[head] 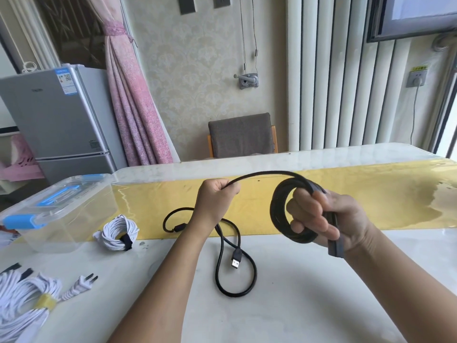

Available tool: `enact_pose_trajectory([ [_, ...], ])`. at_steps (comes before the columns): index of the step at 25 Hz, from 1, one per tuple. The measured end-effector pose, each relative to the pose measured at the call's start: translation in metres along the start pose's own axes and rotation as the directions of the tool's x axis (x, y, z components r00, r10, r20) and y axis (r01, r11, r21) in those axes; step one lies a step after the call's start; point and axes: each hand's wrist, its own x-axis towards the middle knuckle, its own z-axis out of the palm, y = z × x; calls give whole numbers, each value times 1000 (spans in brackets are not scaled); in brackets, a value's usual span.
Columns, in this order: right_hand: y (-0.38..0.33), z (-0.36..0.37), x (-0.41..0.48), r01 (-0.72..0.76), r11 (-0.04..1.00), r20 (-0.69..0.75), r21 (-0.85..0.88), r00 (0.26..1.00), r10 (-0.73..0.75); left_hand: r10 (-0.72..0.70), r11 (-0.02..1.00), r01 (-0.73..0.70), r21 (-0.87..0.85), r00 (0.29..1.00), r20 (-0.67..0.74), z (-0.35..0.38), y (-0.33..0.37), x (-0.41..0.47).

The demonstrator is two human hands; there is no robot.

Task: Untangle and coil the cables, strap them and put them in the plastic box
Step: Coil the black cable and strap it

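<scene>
My right hand (329, 219) grips a coil of flat black cable (279, 209) held above the table, with a grey connector end sticking out below the fist. From the coil the free strand arcs left to my left hand (216, 194), which is closed around it. A round black USB cable (235, 268) lies loose and looped on the table under my hands, its plug pointing at me. A white coiled cable (120, 231) with a black strap lies beside the clear plastic box (81, 219), whose blue-latched lid is on.
A bundle of white power cable (22, 300) with a yellow strap and a two-pin plug lies at the front left. A yellow runner (371, 194) crosses the white table. Behind stand a brown chair (241, 134), a grey fridge (59, 120) and a pink curtain.
</scene>
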Motion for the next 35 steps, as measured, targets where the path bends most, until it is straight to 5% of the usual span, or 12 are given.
enact_pose_trajectory([
  [3, -7, -3, -3, 215, 977, -252, -6, 945, -209, -89, 987, 71, 143, 989, 121, 7, -9, -4],
  [6, -18, 4, -2, 294, 953, -535, -76, 794, -288, -110, 919, 14, 393, 969, 223, 21, -14, -12],
  [10, -31, -1, -1, 452, 882, -599, -134, 672, -435, -70, 847, -118, 518, 942, 329, 36, -2, -23],
  [16, -40, -10, -7, 171, 804, -584, -570, 604, -542, 73, 797, -333, 503, 881, 468, 49, 31, -42],
  [18, -36, -6, -7, -60, 629, -524, -775, 616, -588, 103, 792, -369, 487, 866, 489, 48, 35, -44],
  [20, -25, -6, -4, -326, 292, -436, -899, 608, -664, 142, 784, -400, 475, 860, 490, 45, 38, -44],
  [22, -14, -15, 0, -453, -75, -263, -888, 635, -727, 179, 773, -424, 472, 860, 478, 39, 42, -43],
  [24, -8, -27, -2, -508, -286, -164, -812, 670, -724, 219, 752, -436, 495, 873, 437, 28, 45, -38],
  [28, -21, -32, -8, -691, -217, -364, -690, 590, -721, 307, 814, -415, 406, 902, 304, 3, 44, -25],
  [31, -13, -27, -1, -799, -169, -614, -578, 561, -555, 401, 848, -450, 278, 890, 218, -1, 44, -24],
  [33, -5, -28, 1, -784, -136, -685, -605, 600, -413, 466, 842, -486, 237, 874, 138, -4, 44, -22],
  [35, -1, -24, 3, -730, 21, -703, -683, 649, -289, 527, 816, -524, 245, 848, 58, -10, 43, -17],
])
